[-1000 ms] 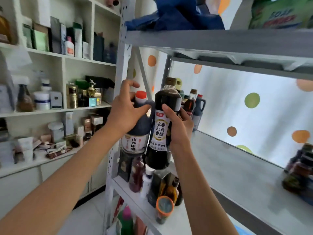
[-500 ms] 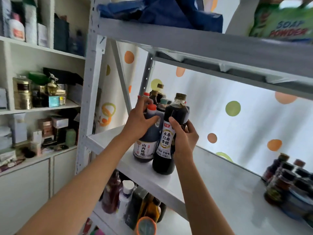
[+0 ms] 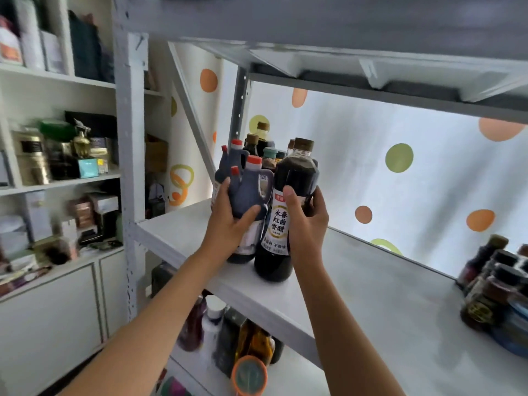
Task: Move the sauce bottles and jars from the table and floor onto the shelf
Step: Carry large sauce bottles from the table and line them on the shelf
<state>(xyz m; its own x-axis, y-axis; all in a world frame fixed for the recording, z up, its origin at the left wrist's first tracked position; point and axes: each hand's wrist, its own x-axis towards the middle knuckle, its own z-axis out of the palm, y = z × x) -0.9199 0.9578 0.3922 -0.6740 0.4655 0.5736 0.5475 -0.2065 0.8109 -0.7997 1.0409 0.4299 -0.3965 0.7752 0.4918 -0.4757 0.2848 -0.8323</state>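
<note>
Far left: white cupboard shelving (image 3: 60,184) crowded with boxes and tins. 2 hands up at the grey metal shelf (image 3: 371,287). Left hand (image 3: 228,224) wrapped around 1 red-capped jug bottle (image 3: 251,192), base on the shelf. Right hand (image 3: 307,224) curled around 1 tall dark vinegar bottle (image 3: 291,195) — standing upright, touching the jug. Behind, a cluster of bottles (image 3: 257,144) too overlapped to count. Far right, stacked jars (image 3: 494,284). Dotted backdrop (image 3: 400,158) beyond.
</note>
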